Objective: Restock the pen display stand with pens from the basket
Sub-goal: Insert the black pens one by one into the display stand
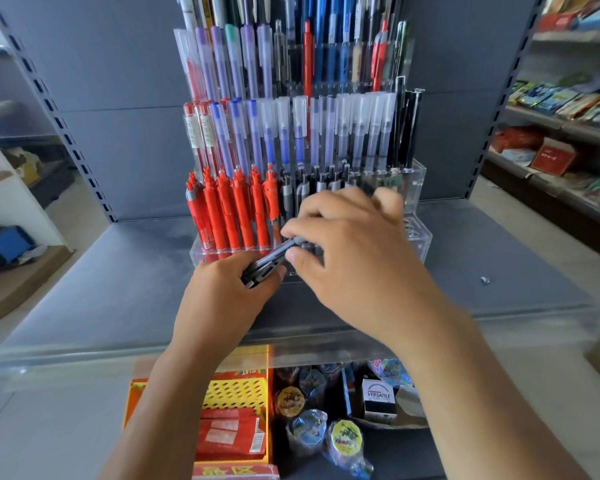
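Note:
A clear acrylic pen display stand [418, 181] rises in tiers on the grey shelf, filled with red, blue, purple and black pens. My left hand [227, 292] grips a small bundle of dark pens [262, 268] just in front of the stand's lowest row. My right hand [354, 244] pinches the upper end of one dark pen [293, 243] from that bundle between thumb and forefinger. The lowest row holds red pens [229, 209] on the left and dark pens in the middle; empty holes [411, 227] show at its right end. A yellow perforated basket [238, 393] sits below the shelf.
The grey shelf [101, 289] stretches left and right of the stand, with a small metal bit [484, 280] at its right. Under it lie red packets, tape rolls [347, 439] and a white box. Stocked shelves [568, 109] stand at the right.

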Tool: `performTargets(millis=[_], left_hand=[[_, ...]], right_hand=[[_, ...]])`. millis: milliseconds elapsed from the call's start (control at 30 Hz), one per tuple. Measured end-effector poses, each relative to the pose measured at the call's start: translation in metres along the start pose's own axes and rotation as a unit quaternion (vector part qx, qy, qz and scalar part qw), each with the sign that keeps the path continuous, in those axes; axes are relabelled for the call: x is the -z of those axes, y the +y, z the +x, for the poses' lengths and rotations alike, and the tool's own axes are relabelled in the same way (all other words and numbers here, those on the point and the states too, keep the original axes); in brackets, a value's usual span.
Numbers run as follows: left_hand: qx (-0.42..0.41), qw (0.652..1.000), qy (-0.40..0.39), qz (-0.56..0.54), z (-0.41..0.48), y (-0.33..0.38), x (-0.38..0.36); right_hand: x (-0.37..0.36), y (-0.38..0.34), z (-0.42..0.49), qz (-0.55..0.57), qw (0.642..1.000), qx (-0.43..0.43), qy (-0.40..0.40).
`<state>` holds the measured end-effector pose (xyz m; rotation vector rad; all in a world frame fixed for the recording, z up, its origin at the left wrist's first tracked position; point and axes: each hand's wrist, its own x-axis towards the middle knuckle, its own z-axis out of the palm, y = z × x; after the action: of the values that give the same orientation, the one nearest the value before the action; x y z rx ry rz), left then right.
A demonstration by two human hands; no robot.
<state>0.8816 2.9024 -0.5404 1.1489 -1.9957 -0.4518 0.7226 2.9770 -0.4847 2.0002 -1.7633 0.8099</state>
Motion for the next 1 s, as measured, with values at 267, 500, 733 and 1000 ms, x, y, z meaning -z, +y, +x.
performTargets(millis=[267,500,733,1000], left_hand=[[-0.021,1.000,-0.013,-0.001,-0.001,0.001,0.001],[-0.030,1.000,-0.005,-0.005,0.000,0.000,0.002],[0.010,1.000,0.014,-0.025,0.001,-0.005,0.000],[0.026,1.000,0.005,-0.016,0.001,-0.005,0.000]], right_hand=[[-0.007,-0.007,-0.002,-0.036,0.999,-0.005,-0.021],[-0.008,-0.011,-0.001,-0.038,0.997,-0.001,-0.062],[0.021,0.005,0.004,-0.003,0.998,-0.022,-0.057],[0.041,0.043,0.008,0.273,0.952,-0.119,0.070]])
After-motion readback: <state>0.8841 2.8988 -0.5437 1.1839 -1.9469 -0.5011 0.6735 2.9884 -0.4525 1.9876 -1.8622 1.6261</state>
